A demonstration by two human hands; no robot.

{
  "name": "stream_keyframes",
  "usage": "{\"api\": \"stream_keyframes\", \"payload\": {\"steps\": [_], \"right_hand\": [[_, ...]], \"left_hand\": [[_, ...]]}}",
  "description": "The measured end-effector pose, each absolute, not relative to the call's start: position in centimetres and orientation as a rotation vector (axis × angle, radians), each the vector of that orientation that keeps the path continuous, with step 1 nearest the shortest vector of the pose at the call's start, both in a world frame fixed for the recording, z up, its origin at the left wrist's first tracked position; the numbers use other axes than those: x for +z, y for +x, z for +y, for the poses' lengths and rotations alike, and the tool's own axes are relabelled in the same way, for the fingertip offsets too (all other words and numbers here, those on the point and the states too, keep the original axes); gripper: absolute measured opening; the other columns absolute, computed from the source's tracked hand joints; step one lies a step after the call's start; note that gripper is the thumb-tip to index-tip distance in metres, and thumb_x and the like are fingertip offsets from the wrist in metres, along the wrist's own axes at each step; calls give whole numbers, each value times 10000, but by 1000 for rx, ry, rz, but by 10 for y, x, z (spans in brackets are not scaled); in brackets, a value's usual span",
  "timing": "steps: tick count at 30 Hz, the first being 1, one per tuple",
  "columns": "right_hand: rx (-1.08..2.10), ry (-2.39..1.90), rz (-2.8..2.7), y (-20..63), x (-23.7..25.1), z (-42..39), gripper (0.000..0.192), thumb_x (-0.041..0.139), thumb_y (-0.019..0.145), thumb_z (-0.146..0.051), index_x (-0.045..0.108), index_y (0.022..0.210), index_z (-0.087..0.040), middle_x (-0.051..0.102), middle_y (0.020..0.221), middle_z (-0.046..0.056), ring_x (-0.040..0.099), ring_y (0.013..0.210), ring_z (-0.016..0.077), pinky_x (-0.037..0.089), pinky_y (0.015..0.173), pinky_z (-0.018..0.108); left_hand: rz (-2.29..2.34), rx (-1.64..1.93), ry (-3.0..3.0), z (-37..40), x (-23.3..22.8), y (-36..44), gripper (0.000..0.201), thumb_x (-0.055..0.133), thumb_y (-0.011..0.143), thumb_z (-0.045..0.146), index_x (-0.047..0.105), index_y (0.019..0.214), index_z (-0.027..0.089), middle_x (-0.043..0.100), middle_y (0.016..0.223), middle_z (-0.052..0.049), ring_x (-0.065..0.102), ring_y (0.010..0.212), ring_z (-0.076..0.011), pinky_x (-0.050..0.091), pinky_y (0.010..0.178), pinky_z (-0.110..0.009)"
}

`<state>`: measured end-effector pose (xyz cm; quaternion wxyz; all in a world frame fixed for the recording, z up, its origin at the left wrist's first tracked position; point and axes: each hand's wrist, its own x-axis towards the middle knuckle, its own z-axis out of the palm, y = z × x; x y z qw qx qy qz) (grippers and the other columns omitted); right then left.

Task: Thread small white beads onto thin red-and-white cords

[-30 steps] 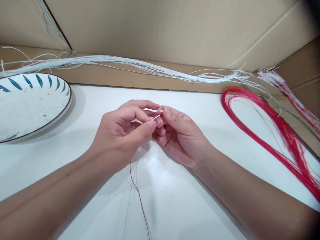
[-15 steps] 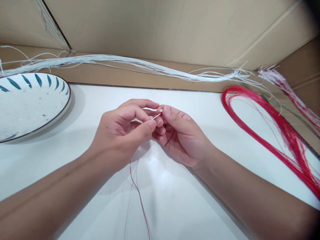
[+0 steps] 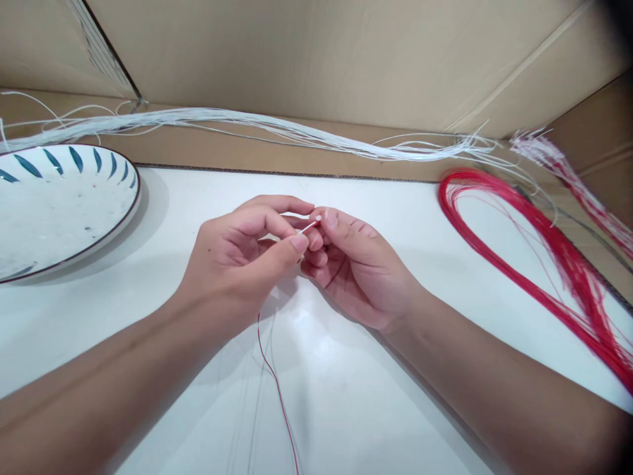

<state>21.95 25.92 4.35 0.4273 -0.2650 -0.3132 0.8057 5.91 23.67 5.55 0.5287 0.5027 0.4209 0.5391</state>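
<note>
Between my fingertips: left hand [image 3: 232, 260] pinching red thread [image 3: 277, 389], white tip [image 3: 310, 226] poking out; right hand [image 3: 353, 267] closing narrow on small bead [image 3: 319, 218], I think. Thread trailing below left wrist. Risk: tip fraying, bead slipping from loose pinch.

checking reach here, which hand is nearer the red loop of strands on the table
Right. The right hand lies between the left hand and the red loop of strands, apart from it; the left hand is farther off, toward the plate.
</note>
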Motion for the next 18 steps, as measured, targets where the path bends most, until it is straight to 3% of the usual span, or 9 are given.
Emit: {"api": "stream_keyframes", "payload": {"steps": [18], "right_hand": [[2009,-662,-763,219,44,259,210,781,909,-340,694,805,-179,658,717,-49,558,553,37,525,556,136]], "left_hand": [[1034,1286,1207,235,57,60,165,806,824,214,753,668,225,753,1152,-46,744,980,-249,662,762,-356]]}}
